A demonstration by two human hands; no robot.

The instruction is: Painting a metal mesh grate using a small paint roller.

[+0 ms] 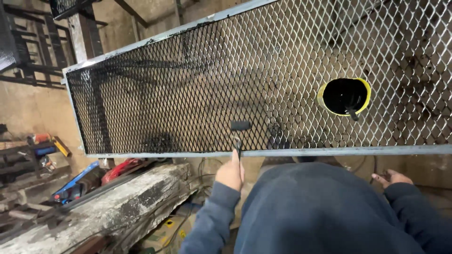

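A long expanded-metal mesh panel (155, 94) in a grey frame lies in front of me. Its left part is wet black and its right part is bare metal. My left hand (230, 173) grips the handle of a small paint roller (240, 125), and the black roller head rests on the mesh just past the near frame rail. My right hand (391, 178), smudged dark, hovers below the rail at the right with fingers apart and holds nothing. A yellow bucket of black paint (346, 96) sits on the mesh to the right, with a brush handle sticking out of it.
A rough concrete-crusted beam (108, 207) lies at lower left, with blue and red tools (80, 181) beside it. A cardboard box (165, 230) sits on the floor near my left sleeve. Dark metal frames (33, 51) lean at the upper left. Cables run under the panel.
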